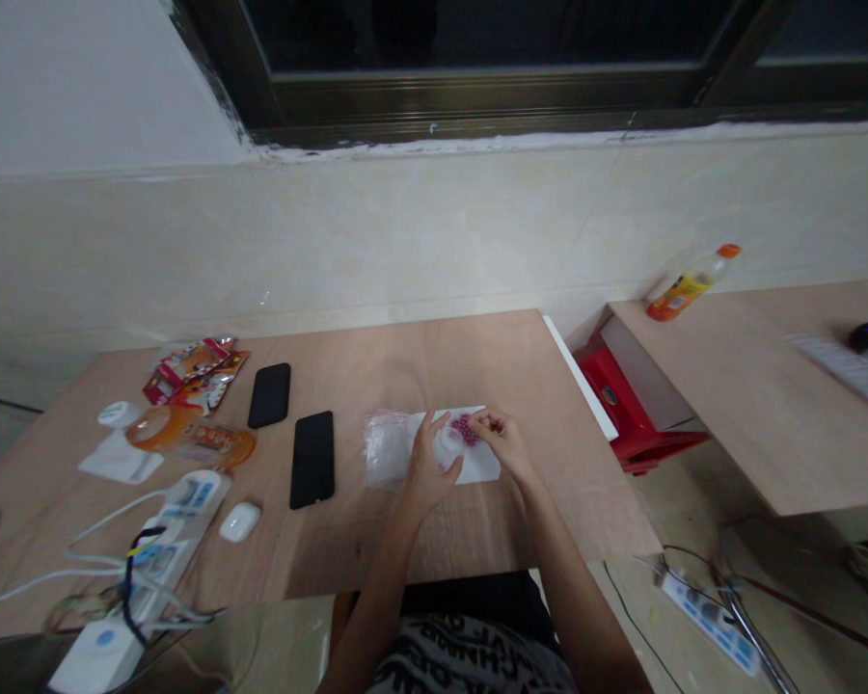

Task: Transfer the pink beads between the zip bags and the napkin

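Note:
A pile of small pinkish-purple beads (466, 430) lies on a white sheet of paper (483, 469) near the table's front middle. My left hand (427, 465) curves its thumb and fingers round a small clear round container (447, 444), just left of the beads. At the pile's right edge is my right hand (502, 437), its thumb and fingertips pinched together; whatever sits between them is too small to make out. Left of the paper, a clear plastic bag (386, 449) lies flat, partly under the sheet's edge or beside it; I cannot tell which.
Two black phones (311, 460) (269, 395) lie to the left. Beyond them are an orange bottle (192, 436) on its side, snack packets (197, 371), a white earbud case (239, 521) and a power strip (177, 540) with cables. A red stool (614, 405) stands between two tables.

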### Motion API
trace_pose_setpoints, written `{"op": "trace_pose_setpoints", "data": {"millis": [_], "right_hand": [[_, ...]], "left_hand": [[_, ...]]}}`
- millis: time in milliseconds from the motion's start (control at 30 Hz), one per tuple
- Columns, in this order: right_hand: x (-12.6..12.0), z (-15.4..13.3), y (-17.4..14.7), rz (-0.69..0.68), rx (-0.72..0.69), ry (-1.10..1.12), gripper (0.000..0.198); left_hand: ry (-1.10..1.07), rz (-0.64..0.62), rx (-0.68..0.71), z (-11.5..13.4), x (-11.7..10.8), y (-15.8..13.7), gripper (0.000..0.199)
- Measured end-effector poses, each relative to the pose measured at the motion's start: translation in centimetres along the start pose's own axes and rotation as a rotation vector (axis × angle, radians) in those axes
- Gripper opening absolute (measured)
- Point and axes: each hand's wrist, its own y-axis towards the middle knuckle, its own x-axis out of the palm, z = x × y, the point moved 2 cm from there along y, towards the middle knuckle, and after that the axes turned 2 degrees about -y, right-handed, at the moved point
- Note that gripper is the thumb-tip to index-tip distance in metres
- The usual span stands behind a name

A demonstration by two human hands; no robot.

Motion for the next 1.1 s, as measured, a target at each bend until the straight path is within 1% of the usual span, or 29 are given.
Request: {"op": "trace_pose_setpoints", "data": {"millis": [133, 233, 367, 467, 600, 833, 1100], "right_hand": [[-2.0, 1.7, 0.7, 0.184, 0.031, -0.077, 0.038], [-3.2, 2.9, 0.8, 0.21, 0.042, -0.221, 0.037], [-3.8, 3.7, 0.6, 0.164, 0.038, -0.429, 0.033], [-3.8, 3.7, 0.5, 0.108, 0.022, -0.507, 0.032], [-3.6, 3.5, 0.5, 0.059, 0.012, -0.542, 0.032], [-3.5, 3.9, 0.3, 0.017, 0.01, -0.584, 0.034], [-3.4, 4.3, 0.5, -0.027, 0.002, -0.589, 0.028]], "left_hand": [[0.014, 0.01, 0.016, -0.3, -0.1, -0.1, 0.089], [0.024, 0.026, 0.033, -0.5, 0.0, -0.2, 0.088], [0.019, 0.016, 0.028, -0.5, 0.0, -0.2, 0.088], [0.016, 0.018, 0.014, -0.4, 0.0, -0.2, 0.088], [0.012, 0.023, 0.015, -0.3, -0.1, -0.2, 0.089], [0.017, 0.023, 0.009, -0.4, 0.0, -0.2, 0.088], [0.045, 0.019, 0.039, -0.1, -0.2, -0.1, 0.088]]}}
